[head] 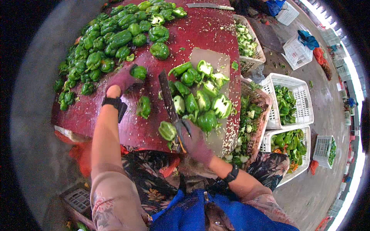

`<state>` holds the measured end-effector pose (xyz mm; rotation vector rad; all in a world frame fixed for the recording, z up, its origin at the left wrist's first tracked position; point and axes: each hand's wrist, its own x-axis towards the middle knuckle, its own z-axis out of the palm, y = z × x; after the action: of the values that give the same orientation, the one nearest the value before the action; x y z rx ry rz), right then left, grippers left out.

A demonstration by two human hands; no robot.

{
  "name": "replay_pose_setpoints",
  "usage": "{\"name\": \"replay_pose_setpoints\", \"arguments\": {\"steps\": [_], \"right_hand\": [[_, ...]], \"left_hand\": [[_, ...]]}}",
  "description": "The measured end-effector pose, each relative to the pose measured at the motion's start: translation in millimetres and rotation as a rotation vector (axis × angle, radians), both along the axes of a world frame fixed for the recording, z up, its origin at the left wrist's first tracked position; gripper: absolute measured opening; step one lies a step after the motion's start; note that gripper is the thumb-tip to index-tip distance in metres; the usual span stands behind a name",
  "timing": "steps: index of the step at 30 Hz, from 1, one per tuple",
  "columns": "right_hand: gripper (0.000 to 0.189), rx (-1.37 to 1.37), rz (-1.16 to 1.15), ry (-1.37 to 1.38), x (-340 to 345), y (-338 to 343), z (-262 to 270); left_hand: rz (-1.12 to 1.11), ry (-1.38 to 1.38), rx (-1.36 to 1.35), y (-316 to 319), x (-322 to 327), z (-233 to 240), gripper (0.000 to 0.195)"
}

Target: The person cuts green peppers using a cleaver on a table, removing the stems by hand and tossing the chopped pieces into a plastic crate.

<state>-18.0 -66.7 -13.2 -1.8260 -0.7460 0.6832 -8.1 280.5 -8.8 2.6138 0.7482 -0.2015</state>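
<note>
My left hand, in a purple glove with dark fingertips, is closed around a whole green bell pepper above the red tabletop. A knife is in my gloved right hand, its dark blade pointing away from me. Just left of that hand lies a cut pepper piece. Another green pepper rests between my hands. Several halved and cut peppers, some with pale insides showing, lie right of the blade, many on a grey cutting board.
A large heap of whole green peppers covers the table's far left. A second knife lies at the far edge. Right of the table stand a crate of pepper scraps and white crates holding peppers. Seeds litter the tabletop.
</note>
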Motion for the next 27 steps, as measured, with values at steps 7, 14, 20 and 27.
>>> {"name": "replay_pose_setpoints", "arguments": {"steps": [7, 14, 20, 27], "right_hand": [[0.027, 0.136, -0.088, -0.125, -17, 6, 36], [0.027, 0.009, -0.017, -0.085, -23, -6, 46], [0.027, 0.008, 0.018, -0.081, -44, 2, 45], [0.033, -0.115, 0.064, -0.435, -21, 23, 39]], "left_hand": [[-0.044, -0.024, 0.025, -34, -80, -13, 0.088], [0.314, -0.388, -0.336, -56, -124, -9, 0.072], [0.308, -0.543, -0.185, -52, -133, -49, 0.064], [0.457, -0.407, 0.010, -79, -96, -27, 0.060]]}}
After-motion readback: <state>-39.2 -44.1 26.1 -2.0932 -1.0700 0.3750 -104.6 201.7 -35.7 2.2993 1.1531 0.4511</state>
